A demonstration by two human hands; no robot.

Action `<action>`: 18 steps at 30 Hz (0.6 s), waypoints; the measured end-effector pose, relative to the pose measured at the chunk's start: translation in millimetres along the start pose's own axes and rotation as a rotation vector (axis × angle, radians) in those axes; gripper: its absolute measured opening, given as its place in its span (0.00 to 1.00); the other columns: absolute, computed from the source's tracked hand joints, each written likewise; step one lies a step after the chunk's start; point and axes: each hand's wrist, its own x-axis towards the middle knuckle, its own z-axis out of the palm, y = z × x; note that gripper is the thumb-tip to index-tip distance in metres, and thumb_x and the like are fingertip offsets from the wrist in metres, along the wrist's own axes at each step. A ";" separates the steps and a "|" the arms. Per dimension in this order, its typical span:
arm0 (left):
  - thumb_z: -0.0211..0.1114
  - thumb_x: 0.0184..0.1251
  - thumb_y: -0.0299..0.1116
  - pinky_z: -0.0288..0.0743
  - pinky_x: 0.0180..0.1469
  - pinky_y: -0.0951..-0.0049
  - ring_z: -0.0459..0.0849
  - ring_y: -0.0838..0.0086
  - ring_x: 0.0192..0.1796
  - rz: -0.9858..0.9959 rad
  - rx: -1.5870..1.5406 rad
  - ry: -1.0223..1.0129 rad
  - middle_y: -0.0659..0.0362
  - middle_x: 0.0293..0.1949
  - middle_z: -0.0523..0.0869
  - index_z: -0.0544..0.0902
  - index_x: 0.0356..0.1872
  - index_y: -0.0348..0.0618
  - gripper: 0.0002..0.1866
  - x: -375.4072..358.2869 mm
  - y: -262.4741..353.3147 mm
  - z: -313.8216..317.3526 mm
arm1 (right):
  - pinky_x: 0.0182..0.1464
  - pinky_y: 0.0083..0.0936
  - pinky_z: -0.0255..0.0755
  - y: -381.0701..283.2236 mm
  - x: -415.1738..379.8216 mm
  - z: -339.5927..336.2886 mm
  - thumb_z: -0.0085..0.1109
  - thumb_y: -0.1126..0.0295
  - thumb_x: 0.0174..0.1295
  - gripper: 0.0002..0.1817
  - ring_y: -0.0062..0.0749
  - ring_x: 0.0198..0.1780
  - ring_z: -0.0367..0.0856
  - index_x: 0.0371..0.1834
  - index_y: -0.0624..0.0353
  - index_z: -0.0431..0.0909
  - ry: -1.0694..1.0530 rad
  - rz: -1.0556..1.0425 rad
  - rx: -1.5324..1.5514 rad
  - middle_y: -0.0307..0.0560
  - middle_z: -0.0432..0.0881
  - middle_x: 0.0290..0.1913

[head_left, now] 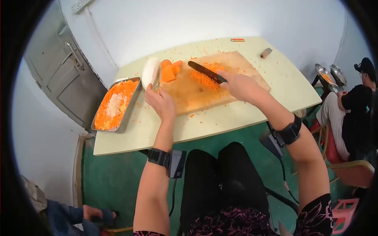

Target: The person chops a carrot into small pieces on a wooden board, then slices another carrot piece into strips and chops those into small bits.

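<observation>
My right hand (240, 86) grips a dark-bladed kitchen knife (205, 71), whose blade lies over finely chopped carrot (206, 78) on a wooden cutting board (236, 63). My left hand (160, 103) is at the board's left edge, fingers curled beside a thin shiny metal piece (156, 86). What those fingers hold is partly hidden. Just beyond them lies a peeled white radish (150, 72). Large carrot pieces (168, 72) sit next to it on the board's far left corner.
A metal tray (125, 119) of chopped carrot with a paler heap stands at the table's left edge. Carrot bits are scattered over the pale table (291, 86). A small red packet (237, 39) and a brownish block (266, 53) lie farther back. Another person (354, 106) sits at right, near metal bowls (326, 74).
</observation>
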 end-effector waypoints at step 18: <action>0.53 0.62 0.28 0.55 0.63 0.54 0.65 0.49 0.59 0.068 0.047 0.013 0.42 0.52 0.72 0.69 0.53 0.28 0.19 -2.8 -5.2 2.5 | 0.33 0.37 0.73 3.6 -18.9 2.9 0.55 0.71 0.60 0.22 0.46 0.25 0.79 0.60 0.54 0.74 0.336 -0.111 0.091 0.58 0.81 0.28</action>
